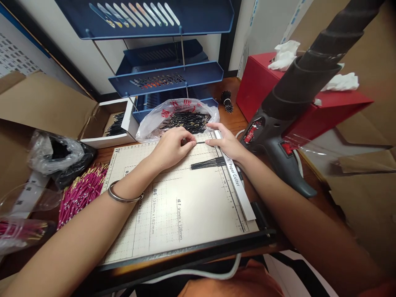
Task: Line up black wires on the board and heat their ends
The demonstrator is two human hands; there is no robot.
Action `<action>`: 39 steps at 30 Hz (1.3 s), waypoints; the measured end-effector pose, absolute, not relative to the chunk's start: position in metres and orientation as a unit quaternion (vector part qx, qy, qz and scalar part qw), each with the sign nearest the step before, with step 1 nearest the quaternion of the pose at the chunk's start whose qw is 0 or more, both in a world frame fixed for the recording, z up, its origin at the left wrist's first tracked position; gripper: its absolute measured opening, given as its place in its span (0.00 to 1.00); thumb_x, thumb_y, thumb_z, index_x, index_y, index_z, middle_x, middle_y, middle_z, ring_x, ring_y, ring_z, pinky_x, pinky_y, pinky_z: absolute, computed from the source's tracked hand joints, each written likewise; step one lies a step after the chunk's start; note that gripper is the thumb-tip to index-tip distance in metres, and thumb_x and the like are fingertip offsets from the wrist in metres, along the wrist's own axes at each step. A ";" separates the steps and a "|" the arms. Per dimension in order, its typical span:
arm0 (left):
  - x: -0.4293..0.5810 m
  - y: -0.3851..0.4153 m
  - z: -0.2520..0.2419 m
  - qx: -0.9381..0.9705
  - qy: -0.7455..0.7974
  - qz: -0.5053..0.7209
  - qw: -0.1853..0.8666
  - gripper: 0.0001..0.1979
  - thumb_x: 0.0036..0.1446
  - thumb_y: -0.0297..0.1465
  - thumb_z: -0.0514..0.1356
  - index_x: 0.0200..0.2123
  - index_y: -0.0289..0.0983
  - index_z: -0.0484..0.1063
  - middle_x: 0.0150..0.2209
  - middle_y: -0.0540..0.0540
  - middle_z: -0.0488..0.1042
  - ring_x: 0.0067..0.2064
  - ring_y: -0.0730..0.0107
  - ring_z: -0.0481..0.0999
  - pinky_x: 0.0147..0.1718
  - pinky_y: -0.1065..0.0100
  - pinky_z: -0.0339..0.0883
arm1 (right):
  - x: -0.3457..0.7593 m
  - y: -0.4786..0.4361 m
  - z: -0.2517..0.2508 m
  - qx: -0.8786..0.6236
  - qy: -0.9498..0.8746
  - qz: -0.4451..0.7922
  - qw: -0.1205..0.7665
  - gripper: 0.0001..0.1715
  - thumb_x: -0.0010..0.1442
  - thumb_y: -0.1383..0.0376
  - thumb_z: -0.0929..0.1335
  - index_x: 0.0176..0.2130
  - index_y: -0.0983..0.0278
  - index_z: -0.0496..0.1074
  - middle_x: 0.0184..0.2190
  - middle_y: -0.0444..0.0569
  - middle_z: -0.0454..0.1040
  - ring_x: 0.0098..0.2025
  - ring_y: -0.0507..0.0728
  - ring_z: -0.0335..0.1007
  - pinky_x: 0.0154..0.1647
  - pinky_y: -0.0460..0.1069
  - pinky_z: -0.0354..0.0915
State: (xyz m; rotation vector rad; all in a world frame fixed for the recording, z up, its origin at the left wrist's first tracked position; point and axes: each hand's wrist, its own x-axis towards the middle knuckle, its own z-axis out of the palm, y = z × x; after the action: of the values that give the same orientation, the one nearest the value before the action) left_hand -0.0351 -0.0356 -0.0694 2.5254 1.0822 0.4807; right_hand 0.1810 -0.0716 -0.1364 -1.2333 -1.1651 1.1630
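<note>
A thin black stick [201, 142] spans the small gap between my hands, above the far part of a cream paper cutter [167, 218]. My left hand [173, 147], with a metal bangle at the wrist, pinches one end between thumb and fingers. At the other end, the thumb of my right hand [227, 143] presses on the stick; its index finger is stretched out apart, and the remaining fingers are partly hidden. Nearer me, a row of similar black sticks [207, 163] lies on the board, ends at the white cutter rail [236, 177].
Behind my hands sits a plastic bag [151, 123] of black sticks, beside a white box [123, 128]. Magenta sticks [82, 192] are heaped left. A blue rack [167, 74] stands behind. At right are a heat gun [278, 123] and a red box [256, 78].
</note>
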 end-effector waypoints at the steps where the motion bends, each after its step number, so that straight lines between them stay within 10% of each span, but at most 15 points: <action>1: -0.035 -0.035 -0.070 0.892 0.383 0.167 0.171 0.09 0.65 0.33 0.63 0.38 0.37 0.83 0.38 0.44 0.81 0.41 0.61 0.77 0.45 0.60 0.68 | 0.181 -0.072 -0.136 -0.515 -0.486 0.484 0.515 0.39 0.45 0.61 0.77 0.57 0.59 0.70 0.67 0.53 0.69 0.73 0.67 0.62 0.79 0.64 0.53; 39: -0.022 -0.026 -0.081 0.882 0.364 0.229 0.195 0.08 0.56 0.34 0.63 0.32 0.36 0.82 0.32 0.47 0.79 0.30 0.70 0.70 0.36 0.64 0.65 | 0.176 -0.072 -0.129 -0.528 -0.443 0.497 0.528 0.32 0.45 0.58 0.71 0.51 0.60 0.74 0.62 0.51 0.75 0.65 0.66 0.69 0.75 0.63 0.58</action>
State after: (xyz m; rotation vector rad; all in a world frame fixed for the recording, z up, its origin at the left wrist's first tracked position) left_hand -0.0216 -0.0261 -0.0814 2.4703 1.0200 0.6406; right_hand 0.1764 -0.0716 -0.1291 -1.2614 -1.0581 1.1869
